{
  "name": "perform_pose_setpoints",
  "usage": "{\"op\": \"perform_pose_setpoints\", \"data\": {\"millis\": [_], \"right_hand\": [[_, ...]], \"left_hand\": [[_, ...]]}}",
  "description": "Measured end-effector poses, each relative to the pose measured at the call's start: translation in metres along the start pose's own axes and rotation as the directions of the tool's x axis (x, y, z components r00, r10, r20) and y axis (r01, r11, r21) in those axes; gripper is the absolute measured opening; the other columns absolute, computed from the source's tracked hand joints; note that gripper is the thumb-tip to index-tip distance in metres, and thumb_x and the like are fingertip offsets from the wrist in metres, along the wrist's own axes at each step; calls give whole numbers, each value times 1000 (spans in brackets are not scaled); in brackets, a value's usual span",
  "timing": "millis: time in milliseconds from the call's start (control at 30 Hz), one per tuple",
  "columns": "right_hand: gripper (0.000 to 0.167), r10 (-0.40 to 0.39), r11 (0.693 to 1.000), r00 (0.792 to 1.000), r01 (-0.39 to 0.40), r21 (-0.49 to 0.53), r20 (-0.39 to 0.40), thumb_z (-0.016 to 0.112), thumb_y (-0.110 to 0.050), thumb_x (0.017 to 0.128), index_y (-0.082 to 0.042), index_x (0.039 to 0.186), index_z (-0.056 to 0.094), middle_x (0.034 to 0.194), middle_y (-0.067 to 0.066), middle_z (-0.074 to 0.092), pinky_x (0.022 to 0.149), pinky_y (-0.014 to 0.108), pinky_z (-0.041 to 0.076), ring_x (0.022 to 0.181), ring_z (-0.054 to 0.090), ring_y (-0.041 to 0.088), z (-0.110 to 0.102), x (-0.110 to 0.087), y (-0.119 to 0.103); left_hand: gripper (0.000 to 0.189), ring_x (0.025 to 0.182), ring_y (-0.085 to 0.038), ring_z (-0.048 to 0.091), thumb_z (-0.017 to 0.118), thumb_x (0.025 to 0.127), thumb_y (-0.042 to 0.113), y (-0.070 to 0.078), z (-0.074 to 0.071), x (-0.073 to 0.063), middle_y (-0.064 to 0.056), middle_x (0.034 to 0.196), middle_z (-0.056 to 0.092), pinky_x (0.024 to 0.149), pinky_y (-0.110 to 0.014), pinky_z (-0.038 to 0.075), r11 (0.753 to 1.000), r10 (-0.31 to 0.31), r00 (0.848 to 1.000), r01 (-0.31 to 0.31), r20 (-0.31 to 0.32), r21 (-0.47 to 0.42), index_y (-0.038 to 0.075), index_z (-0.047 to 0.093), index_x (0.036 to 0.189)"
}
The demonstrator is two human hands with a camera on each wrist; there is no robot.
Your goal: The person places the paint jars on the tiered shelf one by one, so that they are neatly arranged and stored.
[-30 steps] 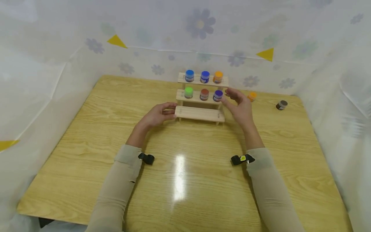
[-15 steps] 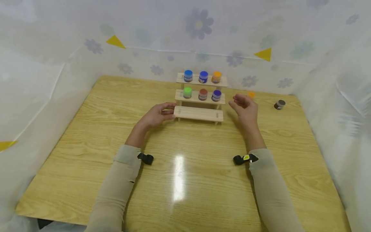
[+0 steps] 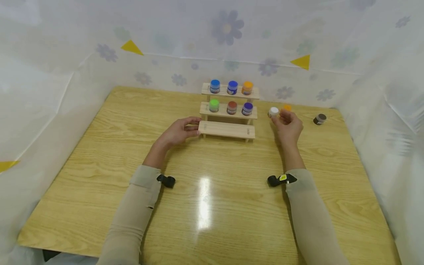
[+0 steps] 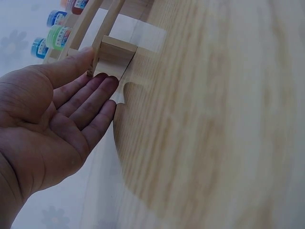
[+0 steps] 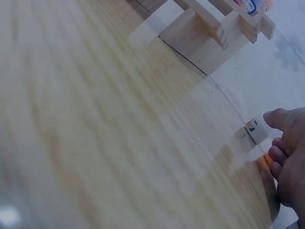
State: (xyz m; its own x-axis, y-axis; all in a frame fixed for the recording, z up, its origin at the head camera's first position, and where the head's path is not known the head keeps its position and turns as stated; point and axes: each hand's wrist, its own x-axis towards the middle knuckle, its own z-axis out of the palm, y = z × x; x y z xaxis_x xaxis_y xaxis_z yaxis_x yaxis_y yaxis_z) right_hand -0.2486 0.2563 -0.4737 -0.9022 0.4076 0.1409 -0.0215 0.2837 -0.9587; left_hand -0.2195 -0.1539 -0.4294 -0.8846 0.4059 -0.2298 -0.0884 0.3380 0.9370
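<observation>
- Hanging at back and sides: flowered white sheet [image 3: 185, 68], closing off the far edge of the table [image 3: 222, 165].
- Table: wood-grain top; widest open run lies between the two sleeved forearms [image 3: 129, 217], with more room outside each arm, out to the side edges.
- Rack: three-step wooden rack [image 3: 226, 129] near the far edge, lowest step facing the person.
- Left hand [image 3: 180, 131]: at the left end of the lowest step, thumb by its edge; fingers extended, nearly straight. Firmness of contact: cannot tell.
- Right hand [image 3: 289, 128]: past the rack's right end, close to two small jars; fingers loosely bent, thumb held apart from them. Fingertip contact: cannot tell.
- Orange jar [image 3: 287, 108]: on the table near the far edge, partly hidden by the right hand's fingers.
- White jar [image 3: 273, 111]: just left of it, by the thumb tip; narrow gap to the rack.
- Dark jar [image 3: 320, 119]: farther right, toward the table's right edge, a clear gap from the hand.
- Six more jars [image 3: 232, 108]: three each on top and middle steps.
</observation>
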Motion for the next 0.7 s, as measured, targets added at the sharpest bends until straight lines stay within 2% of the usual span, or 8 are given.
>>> {"op": "perform_pose_setpoints", "data": {"millis": [267, 433, 700], "right_hand": [[51, 48, 998, 999, -49, -47, -15, 86, -25, 91, -1, 133, 69, 127, 18, 67, 97, 29, 53, 115, 63, 25, 10, 8, 3], [50, 71, 994, 997, -72, -87, -17, 84, -24, 91, -2, 133, 68, 127, 16, 68, 96, 29, 54, 116, 63, 25, 18, 14, -1], [42, 100, 993, 994, -102, -58, -34, 80, -15, 90, -4, 130, 70, 120, 11, 69, 91, 26, 56, 108, 67, 17, 24, 16, -1]], "left_hand": [[58, 147, -32, 49, 67, 106, 11, 0, -1, 0, -15, 161, 46, 115, -44, 50, 1000, -6, 1000, 6, 8, 11, 11, 46, 160], [58, 148, -32, 49, 67, 106, 12, 1, -2, -3, -15, 161, 47, 115, -45, 49, 1000, 1, 1000, -1, 1, 10, 11, 45, 160], [59, 149, -32, 46, 66, 107, 14, 1, -3, -3, -15, 163, 44, 116, -48, 48, 1000, 4, 1000, -4, 19, 24, 10, 43, 162]]}}
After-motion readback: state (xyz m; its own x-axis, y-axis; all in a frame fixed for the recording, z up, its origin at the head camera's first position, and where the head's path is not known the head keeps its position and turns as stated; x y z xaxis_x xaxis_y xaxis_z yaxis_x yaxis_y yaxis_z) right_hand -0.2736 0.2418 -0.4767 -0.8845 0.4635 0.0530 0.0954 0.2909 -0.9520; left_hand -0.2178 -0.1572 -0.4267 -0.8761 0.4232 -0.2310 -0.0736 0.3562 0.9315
